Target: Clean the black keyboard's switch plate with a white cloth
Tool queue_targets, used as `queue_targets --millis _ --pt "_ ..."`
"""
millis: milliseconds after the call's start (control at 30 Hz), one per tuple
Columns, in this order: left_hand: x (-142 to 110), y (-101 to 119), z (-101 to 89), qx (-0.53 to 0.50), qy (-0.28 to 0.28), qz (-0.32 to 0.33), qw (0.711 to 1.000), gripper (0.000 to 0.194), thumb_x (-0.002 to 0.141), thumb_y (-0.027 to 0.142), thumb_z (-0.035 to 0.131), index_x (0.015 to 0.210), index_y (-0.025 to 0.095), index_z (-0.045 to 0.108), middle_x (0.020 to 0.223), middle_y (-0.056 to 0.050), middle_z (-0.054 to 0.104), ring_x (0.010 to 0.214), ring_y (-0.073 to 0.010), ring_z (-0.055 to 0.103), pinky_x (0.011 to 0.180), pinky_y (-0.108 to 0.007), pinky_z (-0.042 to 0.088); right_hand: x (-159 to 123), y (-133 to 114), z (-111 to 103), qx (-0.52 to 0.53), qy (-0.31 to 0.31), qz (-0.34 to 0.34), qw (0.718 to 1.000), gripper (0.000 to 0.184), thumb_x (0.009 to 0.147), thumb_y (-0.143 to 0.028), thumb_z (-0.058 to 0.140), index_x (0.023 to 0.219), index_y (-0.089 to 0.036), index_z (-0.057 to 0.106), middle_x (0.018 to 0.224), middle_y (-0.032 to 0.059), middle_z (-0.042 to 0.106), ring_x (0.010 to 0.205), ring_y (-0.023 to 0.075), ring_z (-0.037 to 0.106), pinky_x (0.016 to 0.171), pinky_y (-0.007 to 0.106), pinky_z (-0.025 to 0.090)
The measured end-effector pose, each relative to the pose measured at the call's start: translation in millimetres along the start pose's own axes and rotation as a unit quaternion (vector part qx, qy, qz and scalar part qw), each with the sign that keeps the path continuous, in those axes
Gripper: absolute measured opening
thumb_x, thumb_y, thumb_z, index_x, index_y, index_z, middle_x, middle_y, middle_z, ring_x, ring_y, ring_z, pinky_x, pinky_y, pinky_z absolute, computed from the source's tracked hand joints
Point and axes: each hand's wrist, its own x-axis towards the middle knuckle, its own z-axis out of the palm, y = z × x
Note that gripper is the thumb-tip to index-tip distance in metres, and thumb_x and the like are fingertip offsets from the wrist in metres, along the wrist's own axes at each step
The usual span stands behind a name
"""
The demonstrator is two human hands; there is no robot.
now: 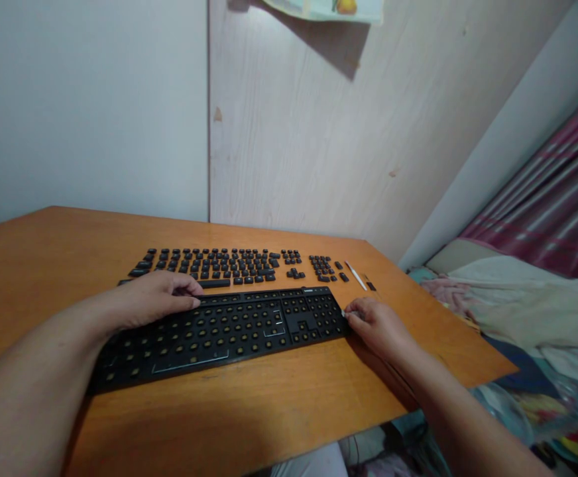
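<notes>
A black keyboard base (229, 331) with its keycaps taken off lies on the orange wooden table (269, 411). Behind it, the loose black keycaps (219, 264) are laid out in rows in keyboard order. My left hand (154, 298) rests palm down on the base's upper left part, fingers curled along its top edge. My right hand (376, 323) is closed in a pinch at the base's right edge, holding a small pale thing that I cannot make out.
A thin white stick (355, 275) lies at the right end of the keycap rows, with a single keycap (370, 286) beside it. The table's right edge drops to a bed with crumpled cloth (518, 305). A wall and pale wood panel (319, 132) stand behind.
</notes>
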Motion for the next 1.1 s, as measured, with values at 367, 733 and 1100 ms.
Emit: queue_targets --millis 367,733,1100 --pt "-6.8 14.6 -0.7 0.003 -0.003 -0.013 1.0 0.042 0.072 0.055 0.057 0.094 0.022 0.069 0.091 0.0 0.073 0.09 -0.0215 0.066 0.08 -0.027 0.049 59.8 -2.8 5.0 -0.05 -0.025 0.002 0.998 0.016 0.085 -0.024 0.056 0.09 -0.02 0.071 0.089 0.006 0.071 0.082 0.0193 0.062 0.073 0.028 0.041" --pt "-6.0 14.0 -0.3 -0.001 -0.002 -0.017 1.0 0.042 0.07 0.055 0.058 0.094 0.023 0.07 0.091 0.001 0.074 0.09 -0.0215 0.066 0.079 -0.027 0.049 79.9 -22.2 7.5 -0.078 -0.017 -0.037 0.996 0.019 0.084 -0.025 0.056 0.092 -0.02 0.073 0.096 0.0087 0.072 0.091 0.022 0.062 0.077 0.03 0.042" --pt "-2.9 3.9 1.4 -0.013 0.0 -0.006 1.0 0.043 0.071 0.057 0.059 0.095 0.023 0.071 0.091 0.001 0.074 0.089 -0.0211 0.066 0.08 -0.027 0.05 74.1 -72.7 10.4 -0.069 -0.043 -0.119 0.989 0.02 0.086 -0.025 0.056 0.096 -0.022 0.072 0.095 0.0077 0.071 0.086 0.0211 0.063 0.072 0.029 0.042"
